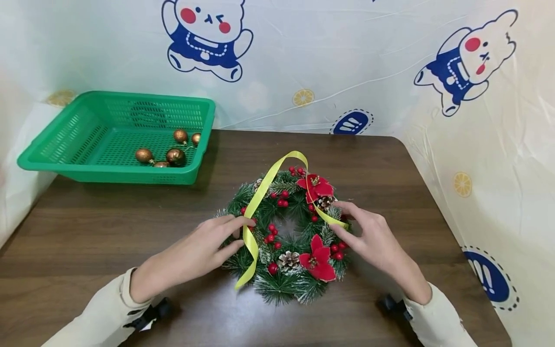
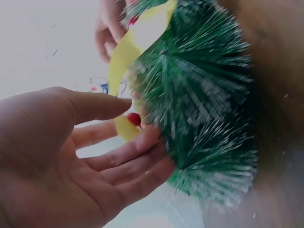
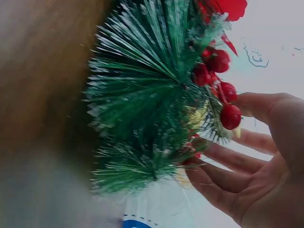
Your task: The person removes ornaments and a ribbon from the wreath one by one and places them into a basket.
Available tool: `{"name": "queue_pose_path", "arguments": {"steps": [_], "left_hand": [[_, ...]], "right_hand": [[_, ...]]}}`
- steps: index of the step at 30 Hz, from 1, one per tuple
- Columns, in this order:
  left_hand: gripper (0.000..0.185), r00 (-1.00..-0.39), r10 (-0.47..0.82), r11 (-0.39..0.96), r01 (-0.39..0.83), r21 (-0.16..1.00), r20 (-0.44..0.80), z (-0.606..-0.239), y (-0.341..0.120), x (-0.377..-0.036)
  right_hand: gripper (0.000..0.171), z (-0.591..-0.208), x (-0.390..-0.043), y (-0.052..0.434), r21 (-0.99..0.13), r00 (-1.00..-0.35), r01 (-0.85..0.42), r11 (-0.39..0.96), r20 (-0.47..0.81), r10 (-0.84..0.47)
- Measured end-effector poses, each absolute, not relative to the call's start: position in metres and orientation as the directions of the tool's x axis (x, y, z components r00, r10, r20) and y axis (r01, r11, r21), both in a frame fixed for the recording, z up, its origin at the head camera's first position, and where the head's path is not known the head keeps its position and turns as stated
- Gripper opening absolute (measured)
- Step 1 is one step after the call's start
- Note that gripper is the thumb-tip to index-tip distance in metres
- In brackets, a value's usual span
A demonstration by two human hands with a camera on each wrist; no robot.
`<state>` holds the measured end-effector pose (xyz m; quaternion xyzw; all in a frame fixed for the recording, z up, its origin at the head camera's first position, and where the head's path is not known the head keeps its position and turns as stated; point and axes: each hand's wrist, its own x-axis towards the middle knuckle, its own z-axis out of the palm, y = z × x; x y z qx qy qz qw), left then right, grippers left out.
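Observation:
A round wreath (image 1: 277,289) of frosted green needles lies on the table, set with red berries, pine cones and red flowers (image 1: 318,260). Across its top a yellow ribbon (image 1: 264,185) arches in a loop, with one end hanging over the left side and the other at the right. My left hand (image 1: 212,241) is at the left stretch of ribbon, index fingertip overlapping it and thumb apart below. On the other side, my right hand (image 1: 373,236) has thumb and fingers spread around the ribbon's right end, beside red berries (image 3: 231,116). Both wrist views show the fingers fairly straight against the wreath's side.
A green plastic basket (image 1: 130,169) stands at the back left with several bronze baubles (image 1: 175,156) inside. Behind the brown wooden table (image 1: 368,164) hangs a pale sheet (image 1: 277,58) printed with cartoon bears, which also runs along the right edge.

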<state>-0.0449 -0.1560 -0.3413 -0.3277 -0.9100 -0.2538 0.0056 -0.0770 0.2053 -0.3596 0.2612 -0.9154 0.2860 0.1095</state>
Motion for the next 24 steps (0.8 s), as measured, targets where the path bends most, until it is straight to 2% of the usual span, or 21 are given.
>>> {"name": "queue_pose_path", "arguments": {"steps": [7,11,15,18,24], "left_hand": [[0.018,-0.808,0.558,0.662,0.571,0.486,0.189,-0.333,-0.165,-0.052],[0.014,-0.802,0.555,0.646,0.583,0.493,0.22,-0.334,-0.166,-0.054],[0.014,-0.788,0.558,0.622,0.604,0.499,0.258,-0.335,-0.166,-0.056],[0.015,-0.779,0.555,0.609,0.62,0.495,0.292,-0.335,-0.167,-0.057],[0.012,-0.783,0.528,0.598,0.618,0.51,0.329,-0.332,-0.17,-0.059]], "right_hand": [[0.034,-0.347,-0.081,0.191,-0.378,-0.794,-0.591,0.713,0.431,-0.429],[0.03,-0.346,-0.086,0.179,-0.263,-0.744,-0.638,0.724,0.452,-0.492],[0.016,-0.346,-0.09,0.175,-0.168,-0.708,-0.667,0.726,0.45,-0.545],[0.01,-0.344,-0.092,0.176,-0.168,-0.707,-0.666,0.727,0.451,-0.544],[0.007,-0.339,-0.095,0.181,-0.216,-0.732,-0.631,0.745,0.485,-0.479]]}}
